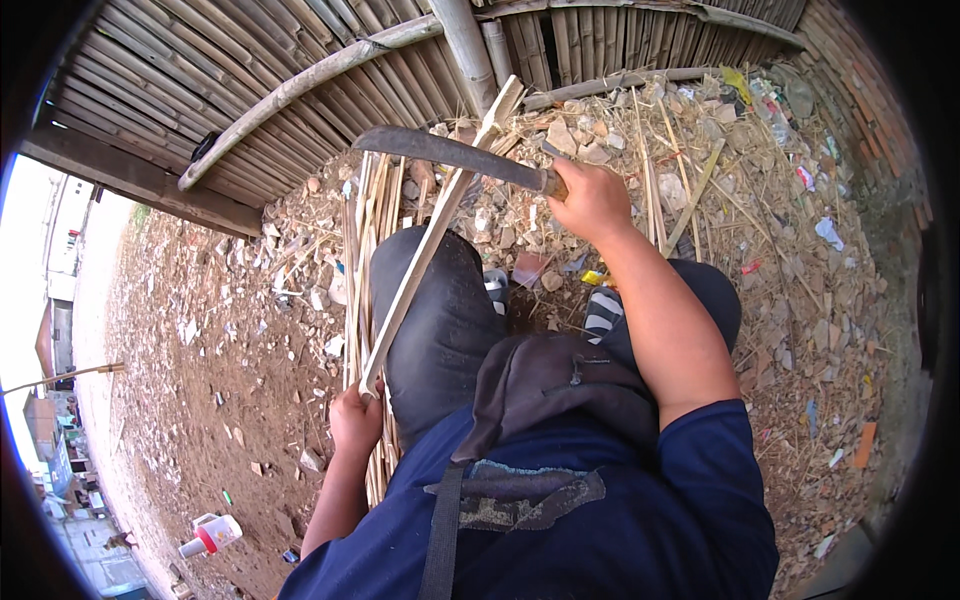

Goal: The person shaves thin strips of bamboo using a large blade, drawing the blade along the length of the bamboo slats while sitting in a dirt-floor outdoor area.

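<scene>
My right hand (592, 200) is closed around the handle of a machete (435, 149). Its long, dark, curved blade points left and lies across a pale split bamboo strip (418, 268), near the strip's upper end. The lower end of that strip is gripped in my left hand (356, 420), beside my left thigh. From there the strip slants up and away over my left knee. A bundle of thin bamboo strips (362, 235) lies along the outside of my left leg, partly hidden by it and by my left hand.
A bamboo slat wall (330, 60) with pole rails stands ahead, and a brick wall (870, 100) at the right. Stones, straw and litter cover the ground. More strips (690, 195) lie at the front right. A white and red container (212, 536) is at the lower left.
</scene>
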Available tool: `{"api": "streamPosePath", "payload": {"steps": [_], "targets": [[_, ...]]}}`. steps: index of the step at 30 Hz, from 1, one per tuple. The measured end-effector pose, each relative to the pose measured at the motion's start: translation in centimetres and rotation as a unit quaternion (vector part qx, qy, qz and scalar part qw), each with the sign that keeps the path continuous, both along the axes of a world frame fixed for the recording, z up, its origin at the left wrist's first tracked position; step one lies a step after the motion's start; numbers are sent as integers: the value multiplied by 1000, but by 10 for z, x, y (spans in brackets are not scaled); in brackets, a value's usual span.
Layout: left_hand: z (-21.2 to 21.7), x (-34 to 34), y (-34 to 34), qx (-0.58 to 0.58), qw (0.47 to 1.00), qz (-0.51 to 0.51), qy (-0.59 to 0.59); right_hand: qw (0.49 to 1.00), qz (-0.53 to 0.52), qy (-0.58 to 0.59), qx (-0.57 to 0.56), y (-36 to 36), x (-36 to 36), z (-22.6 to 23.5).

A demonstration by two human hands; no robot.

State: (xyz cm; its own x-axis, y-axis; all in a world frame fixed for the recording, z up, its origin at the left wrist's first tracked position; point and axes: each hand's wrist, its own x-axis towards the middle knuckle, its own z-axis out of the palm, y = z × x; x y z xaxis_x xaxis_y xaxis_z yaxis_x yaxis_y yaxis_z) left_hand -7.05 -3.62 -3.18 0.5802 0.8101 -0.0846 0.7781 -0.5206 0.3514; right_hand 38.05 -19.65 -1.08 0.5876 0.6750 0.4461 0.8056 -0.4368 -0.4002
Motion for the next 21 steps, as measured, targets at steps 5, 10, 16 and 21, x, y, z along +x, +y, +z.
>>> {"api": "streamPosePath", "payload": {"steps": [5, 10, 16, 21], "targets": [[-5, 3, -5, -15, 999, 3, -40, 999, 4, -23, 24, 1, 0, -1], [-17, -1, -1, 20, 997, -19, -78, 999, 8, -37, 38, 2, 0, -3], [-14, 2, -5, 16, 995, -15, -102, 998, 11, -46, 40, 3, 0, -4], [-16, 3, -6, 8, 994, -5, -109, 997, 10, -52, 58, 3, 0, -4]]}}
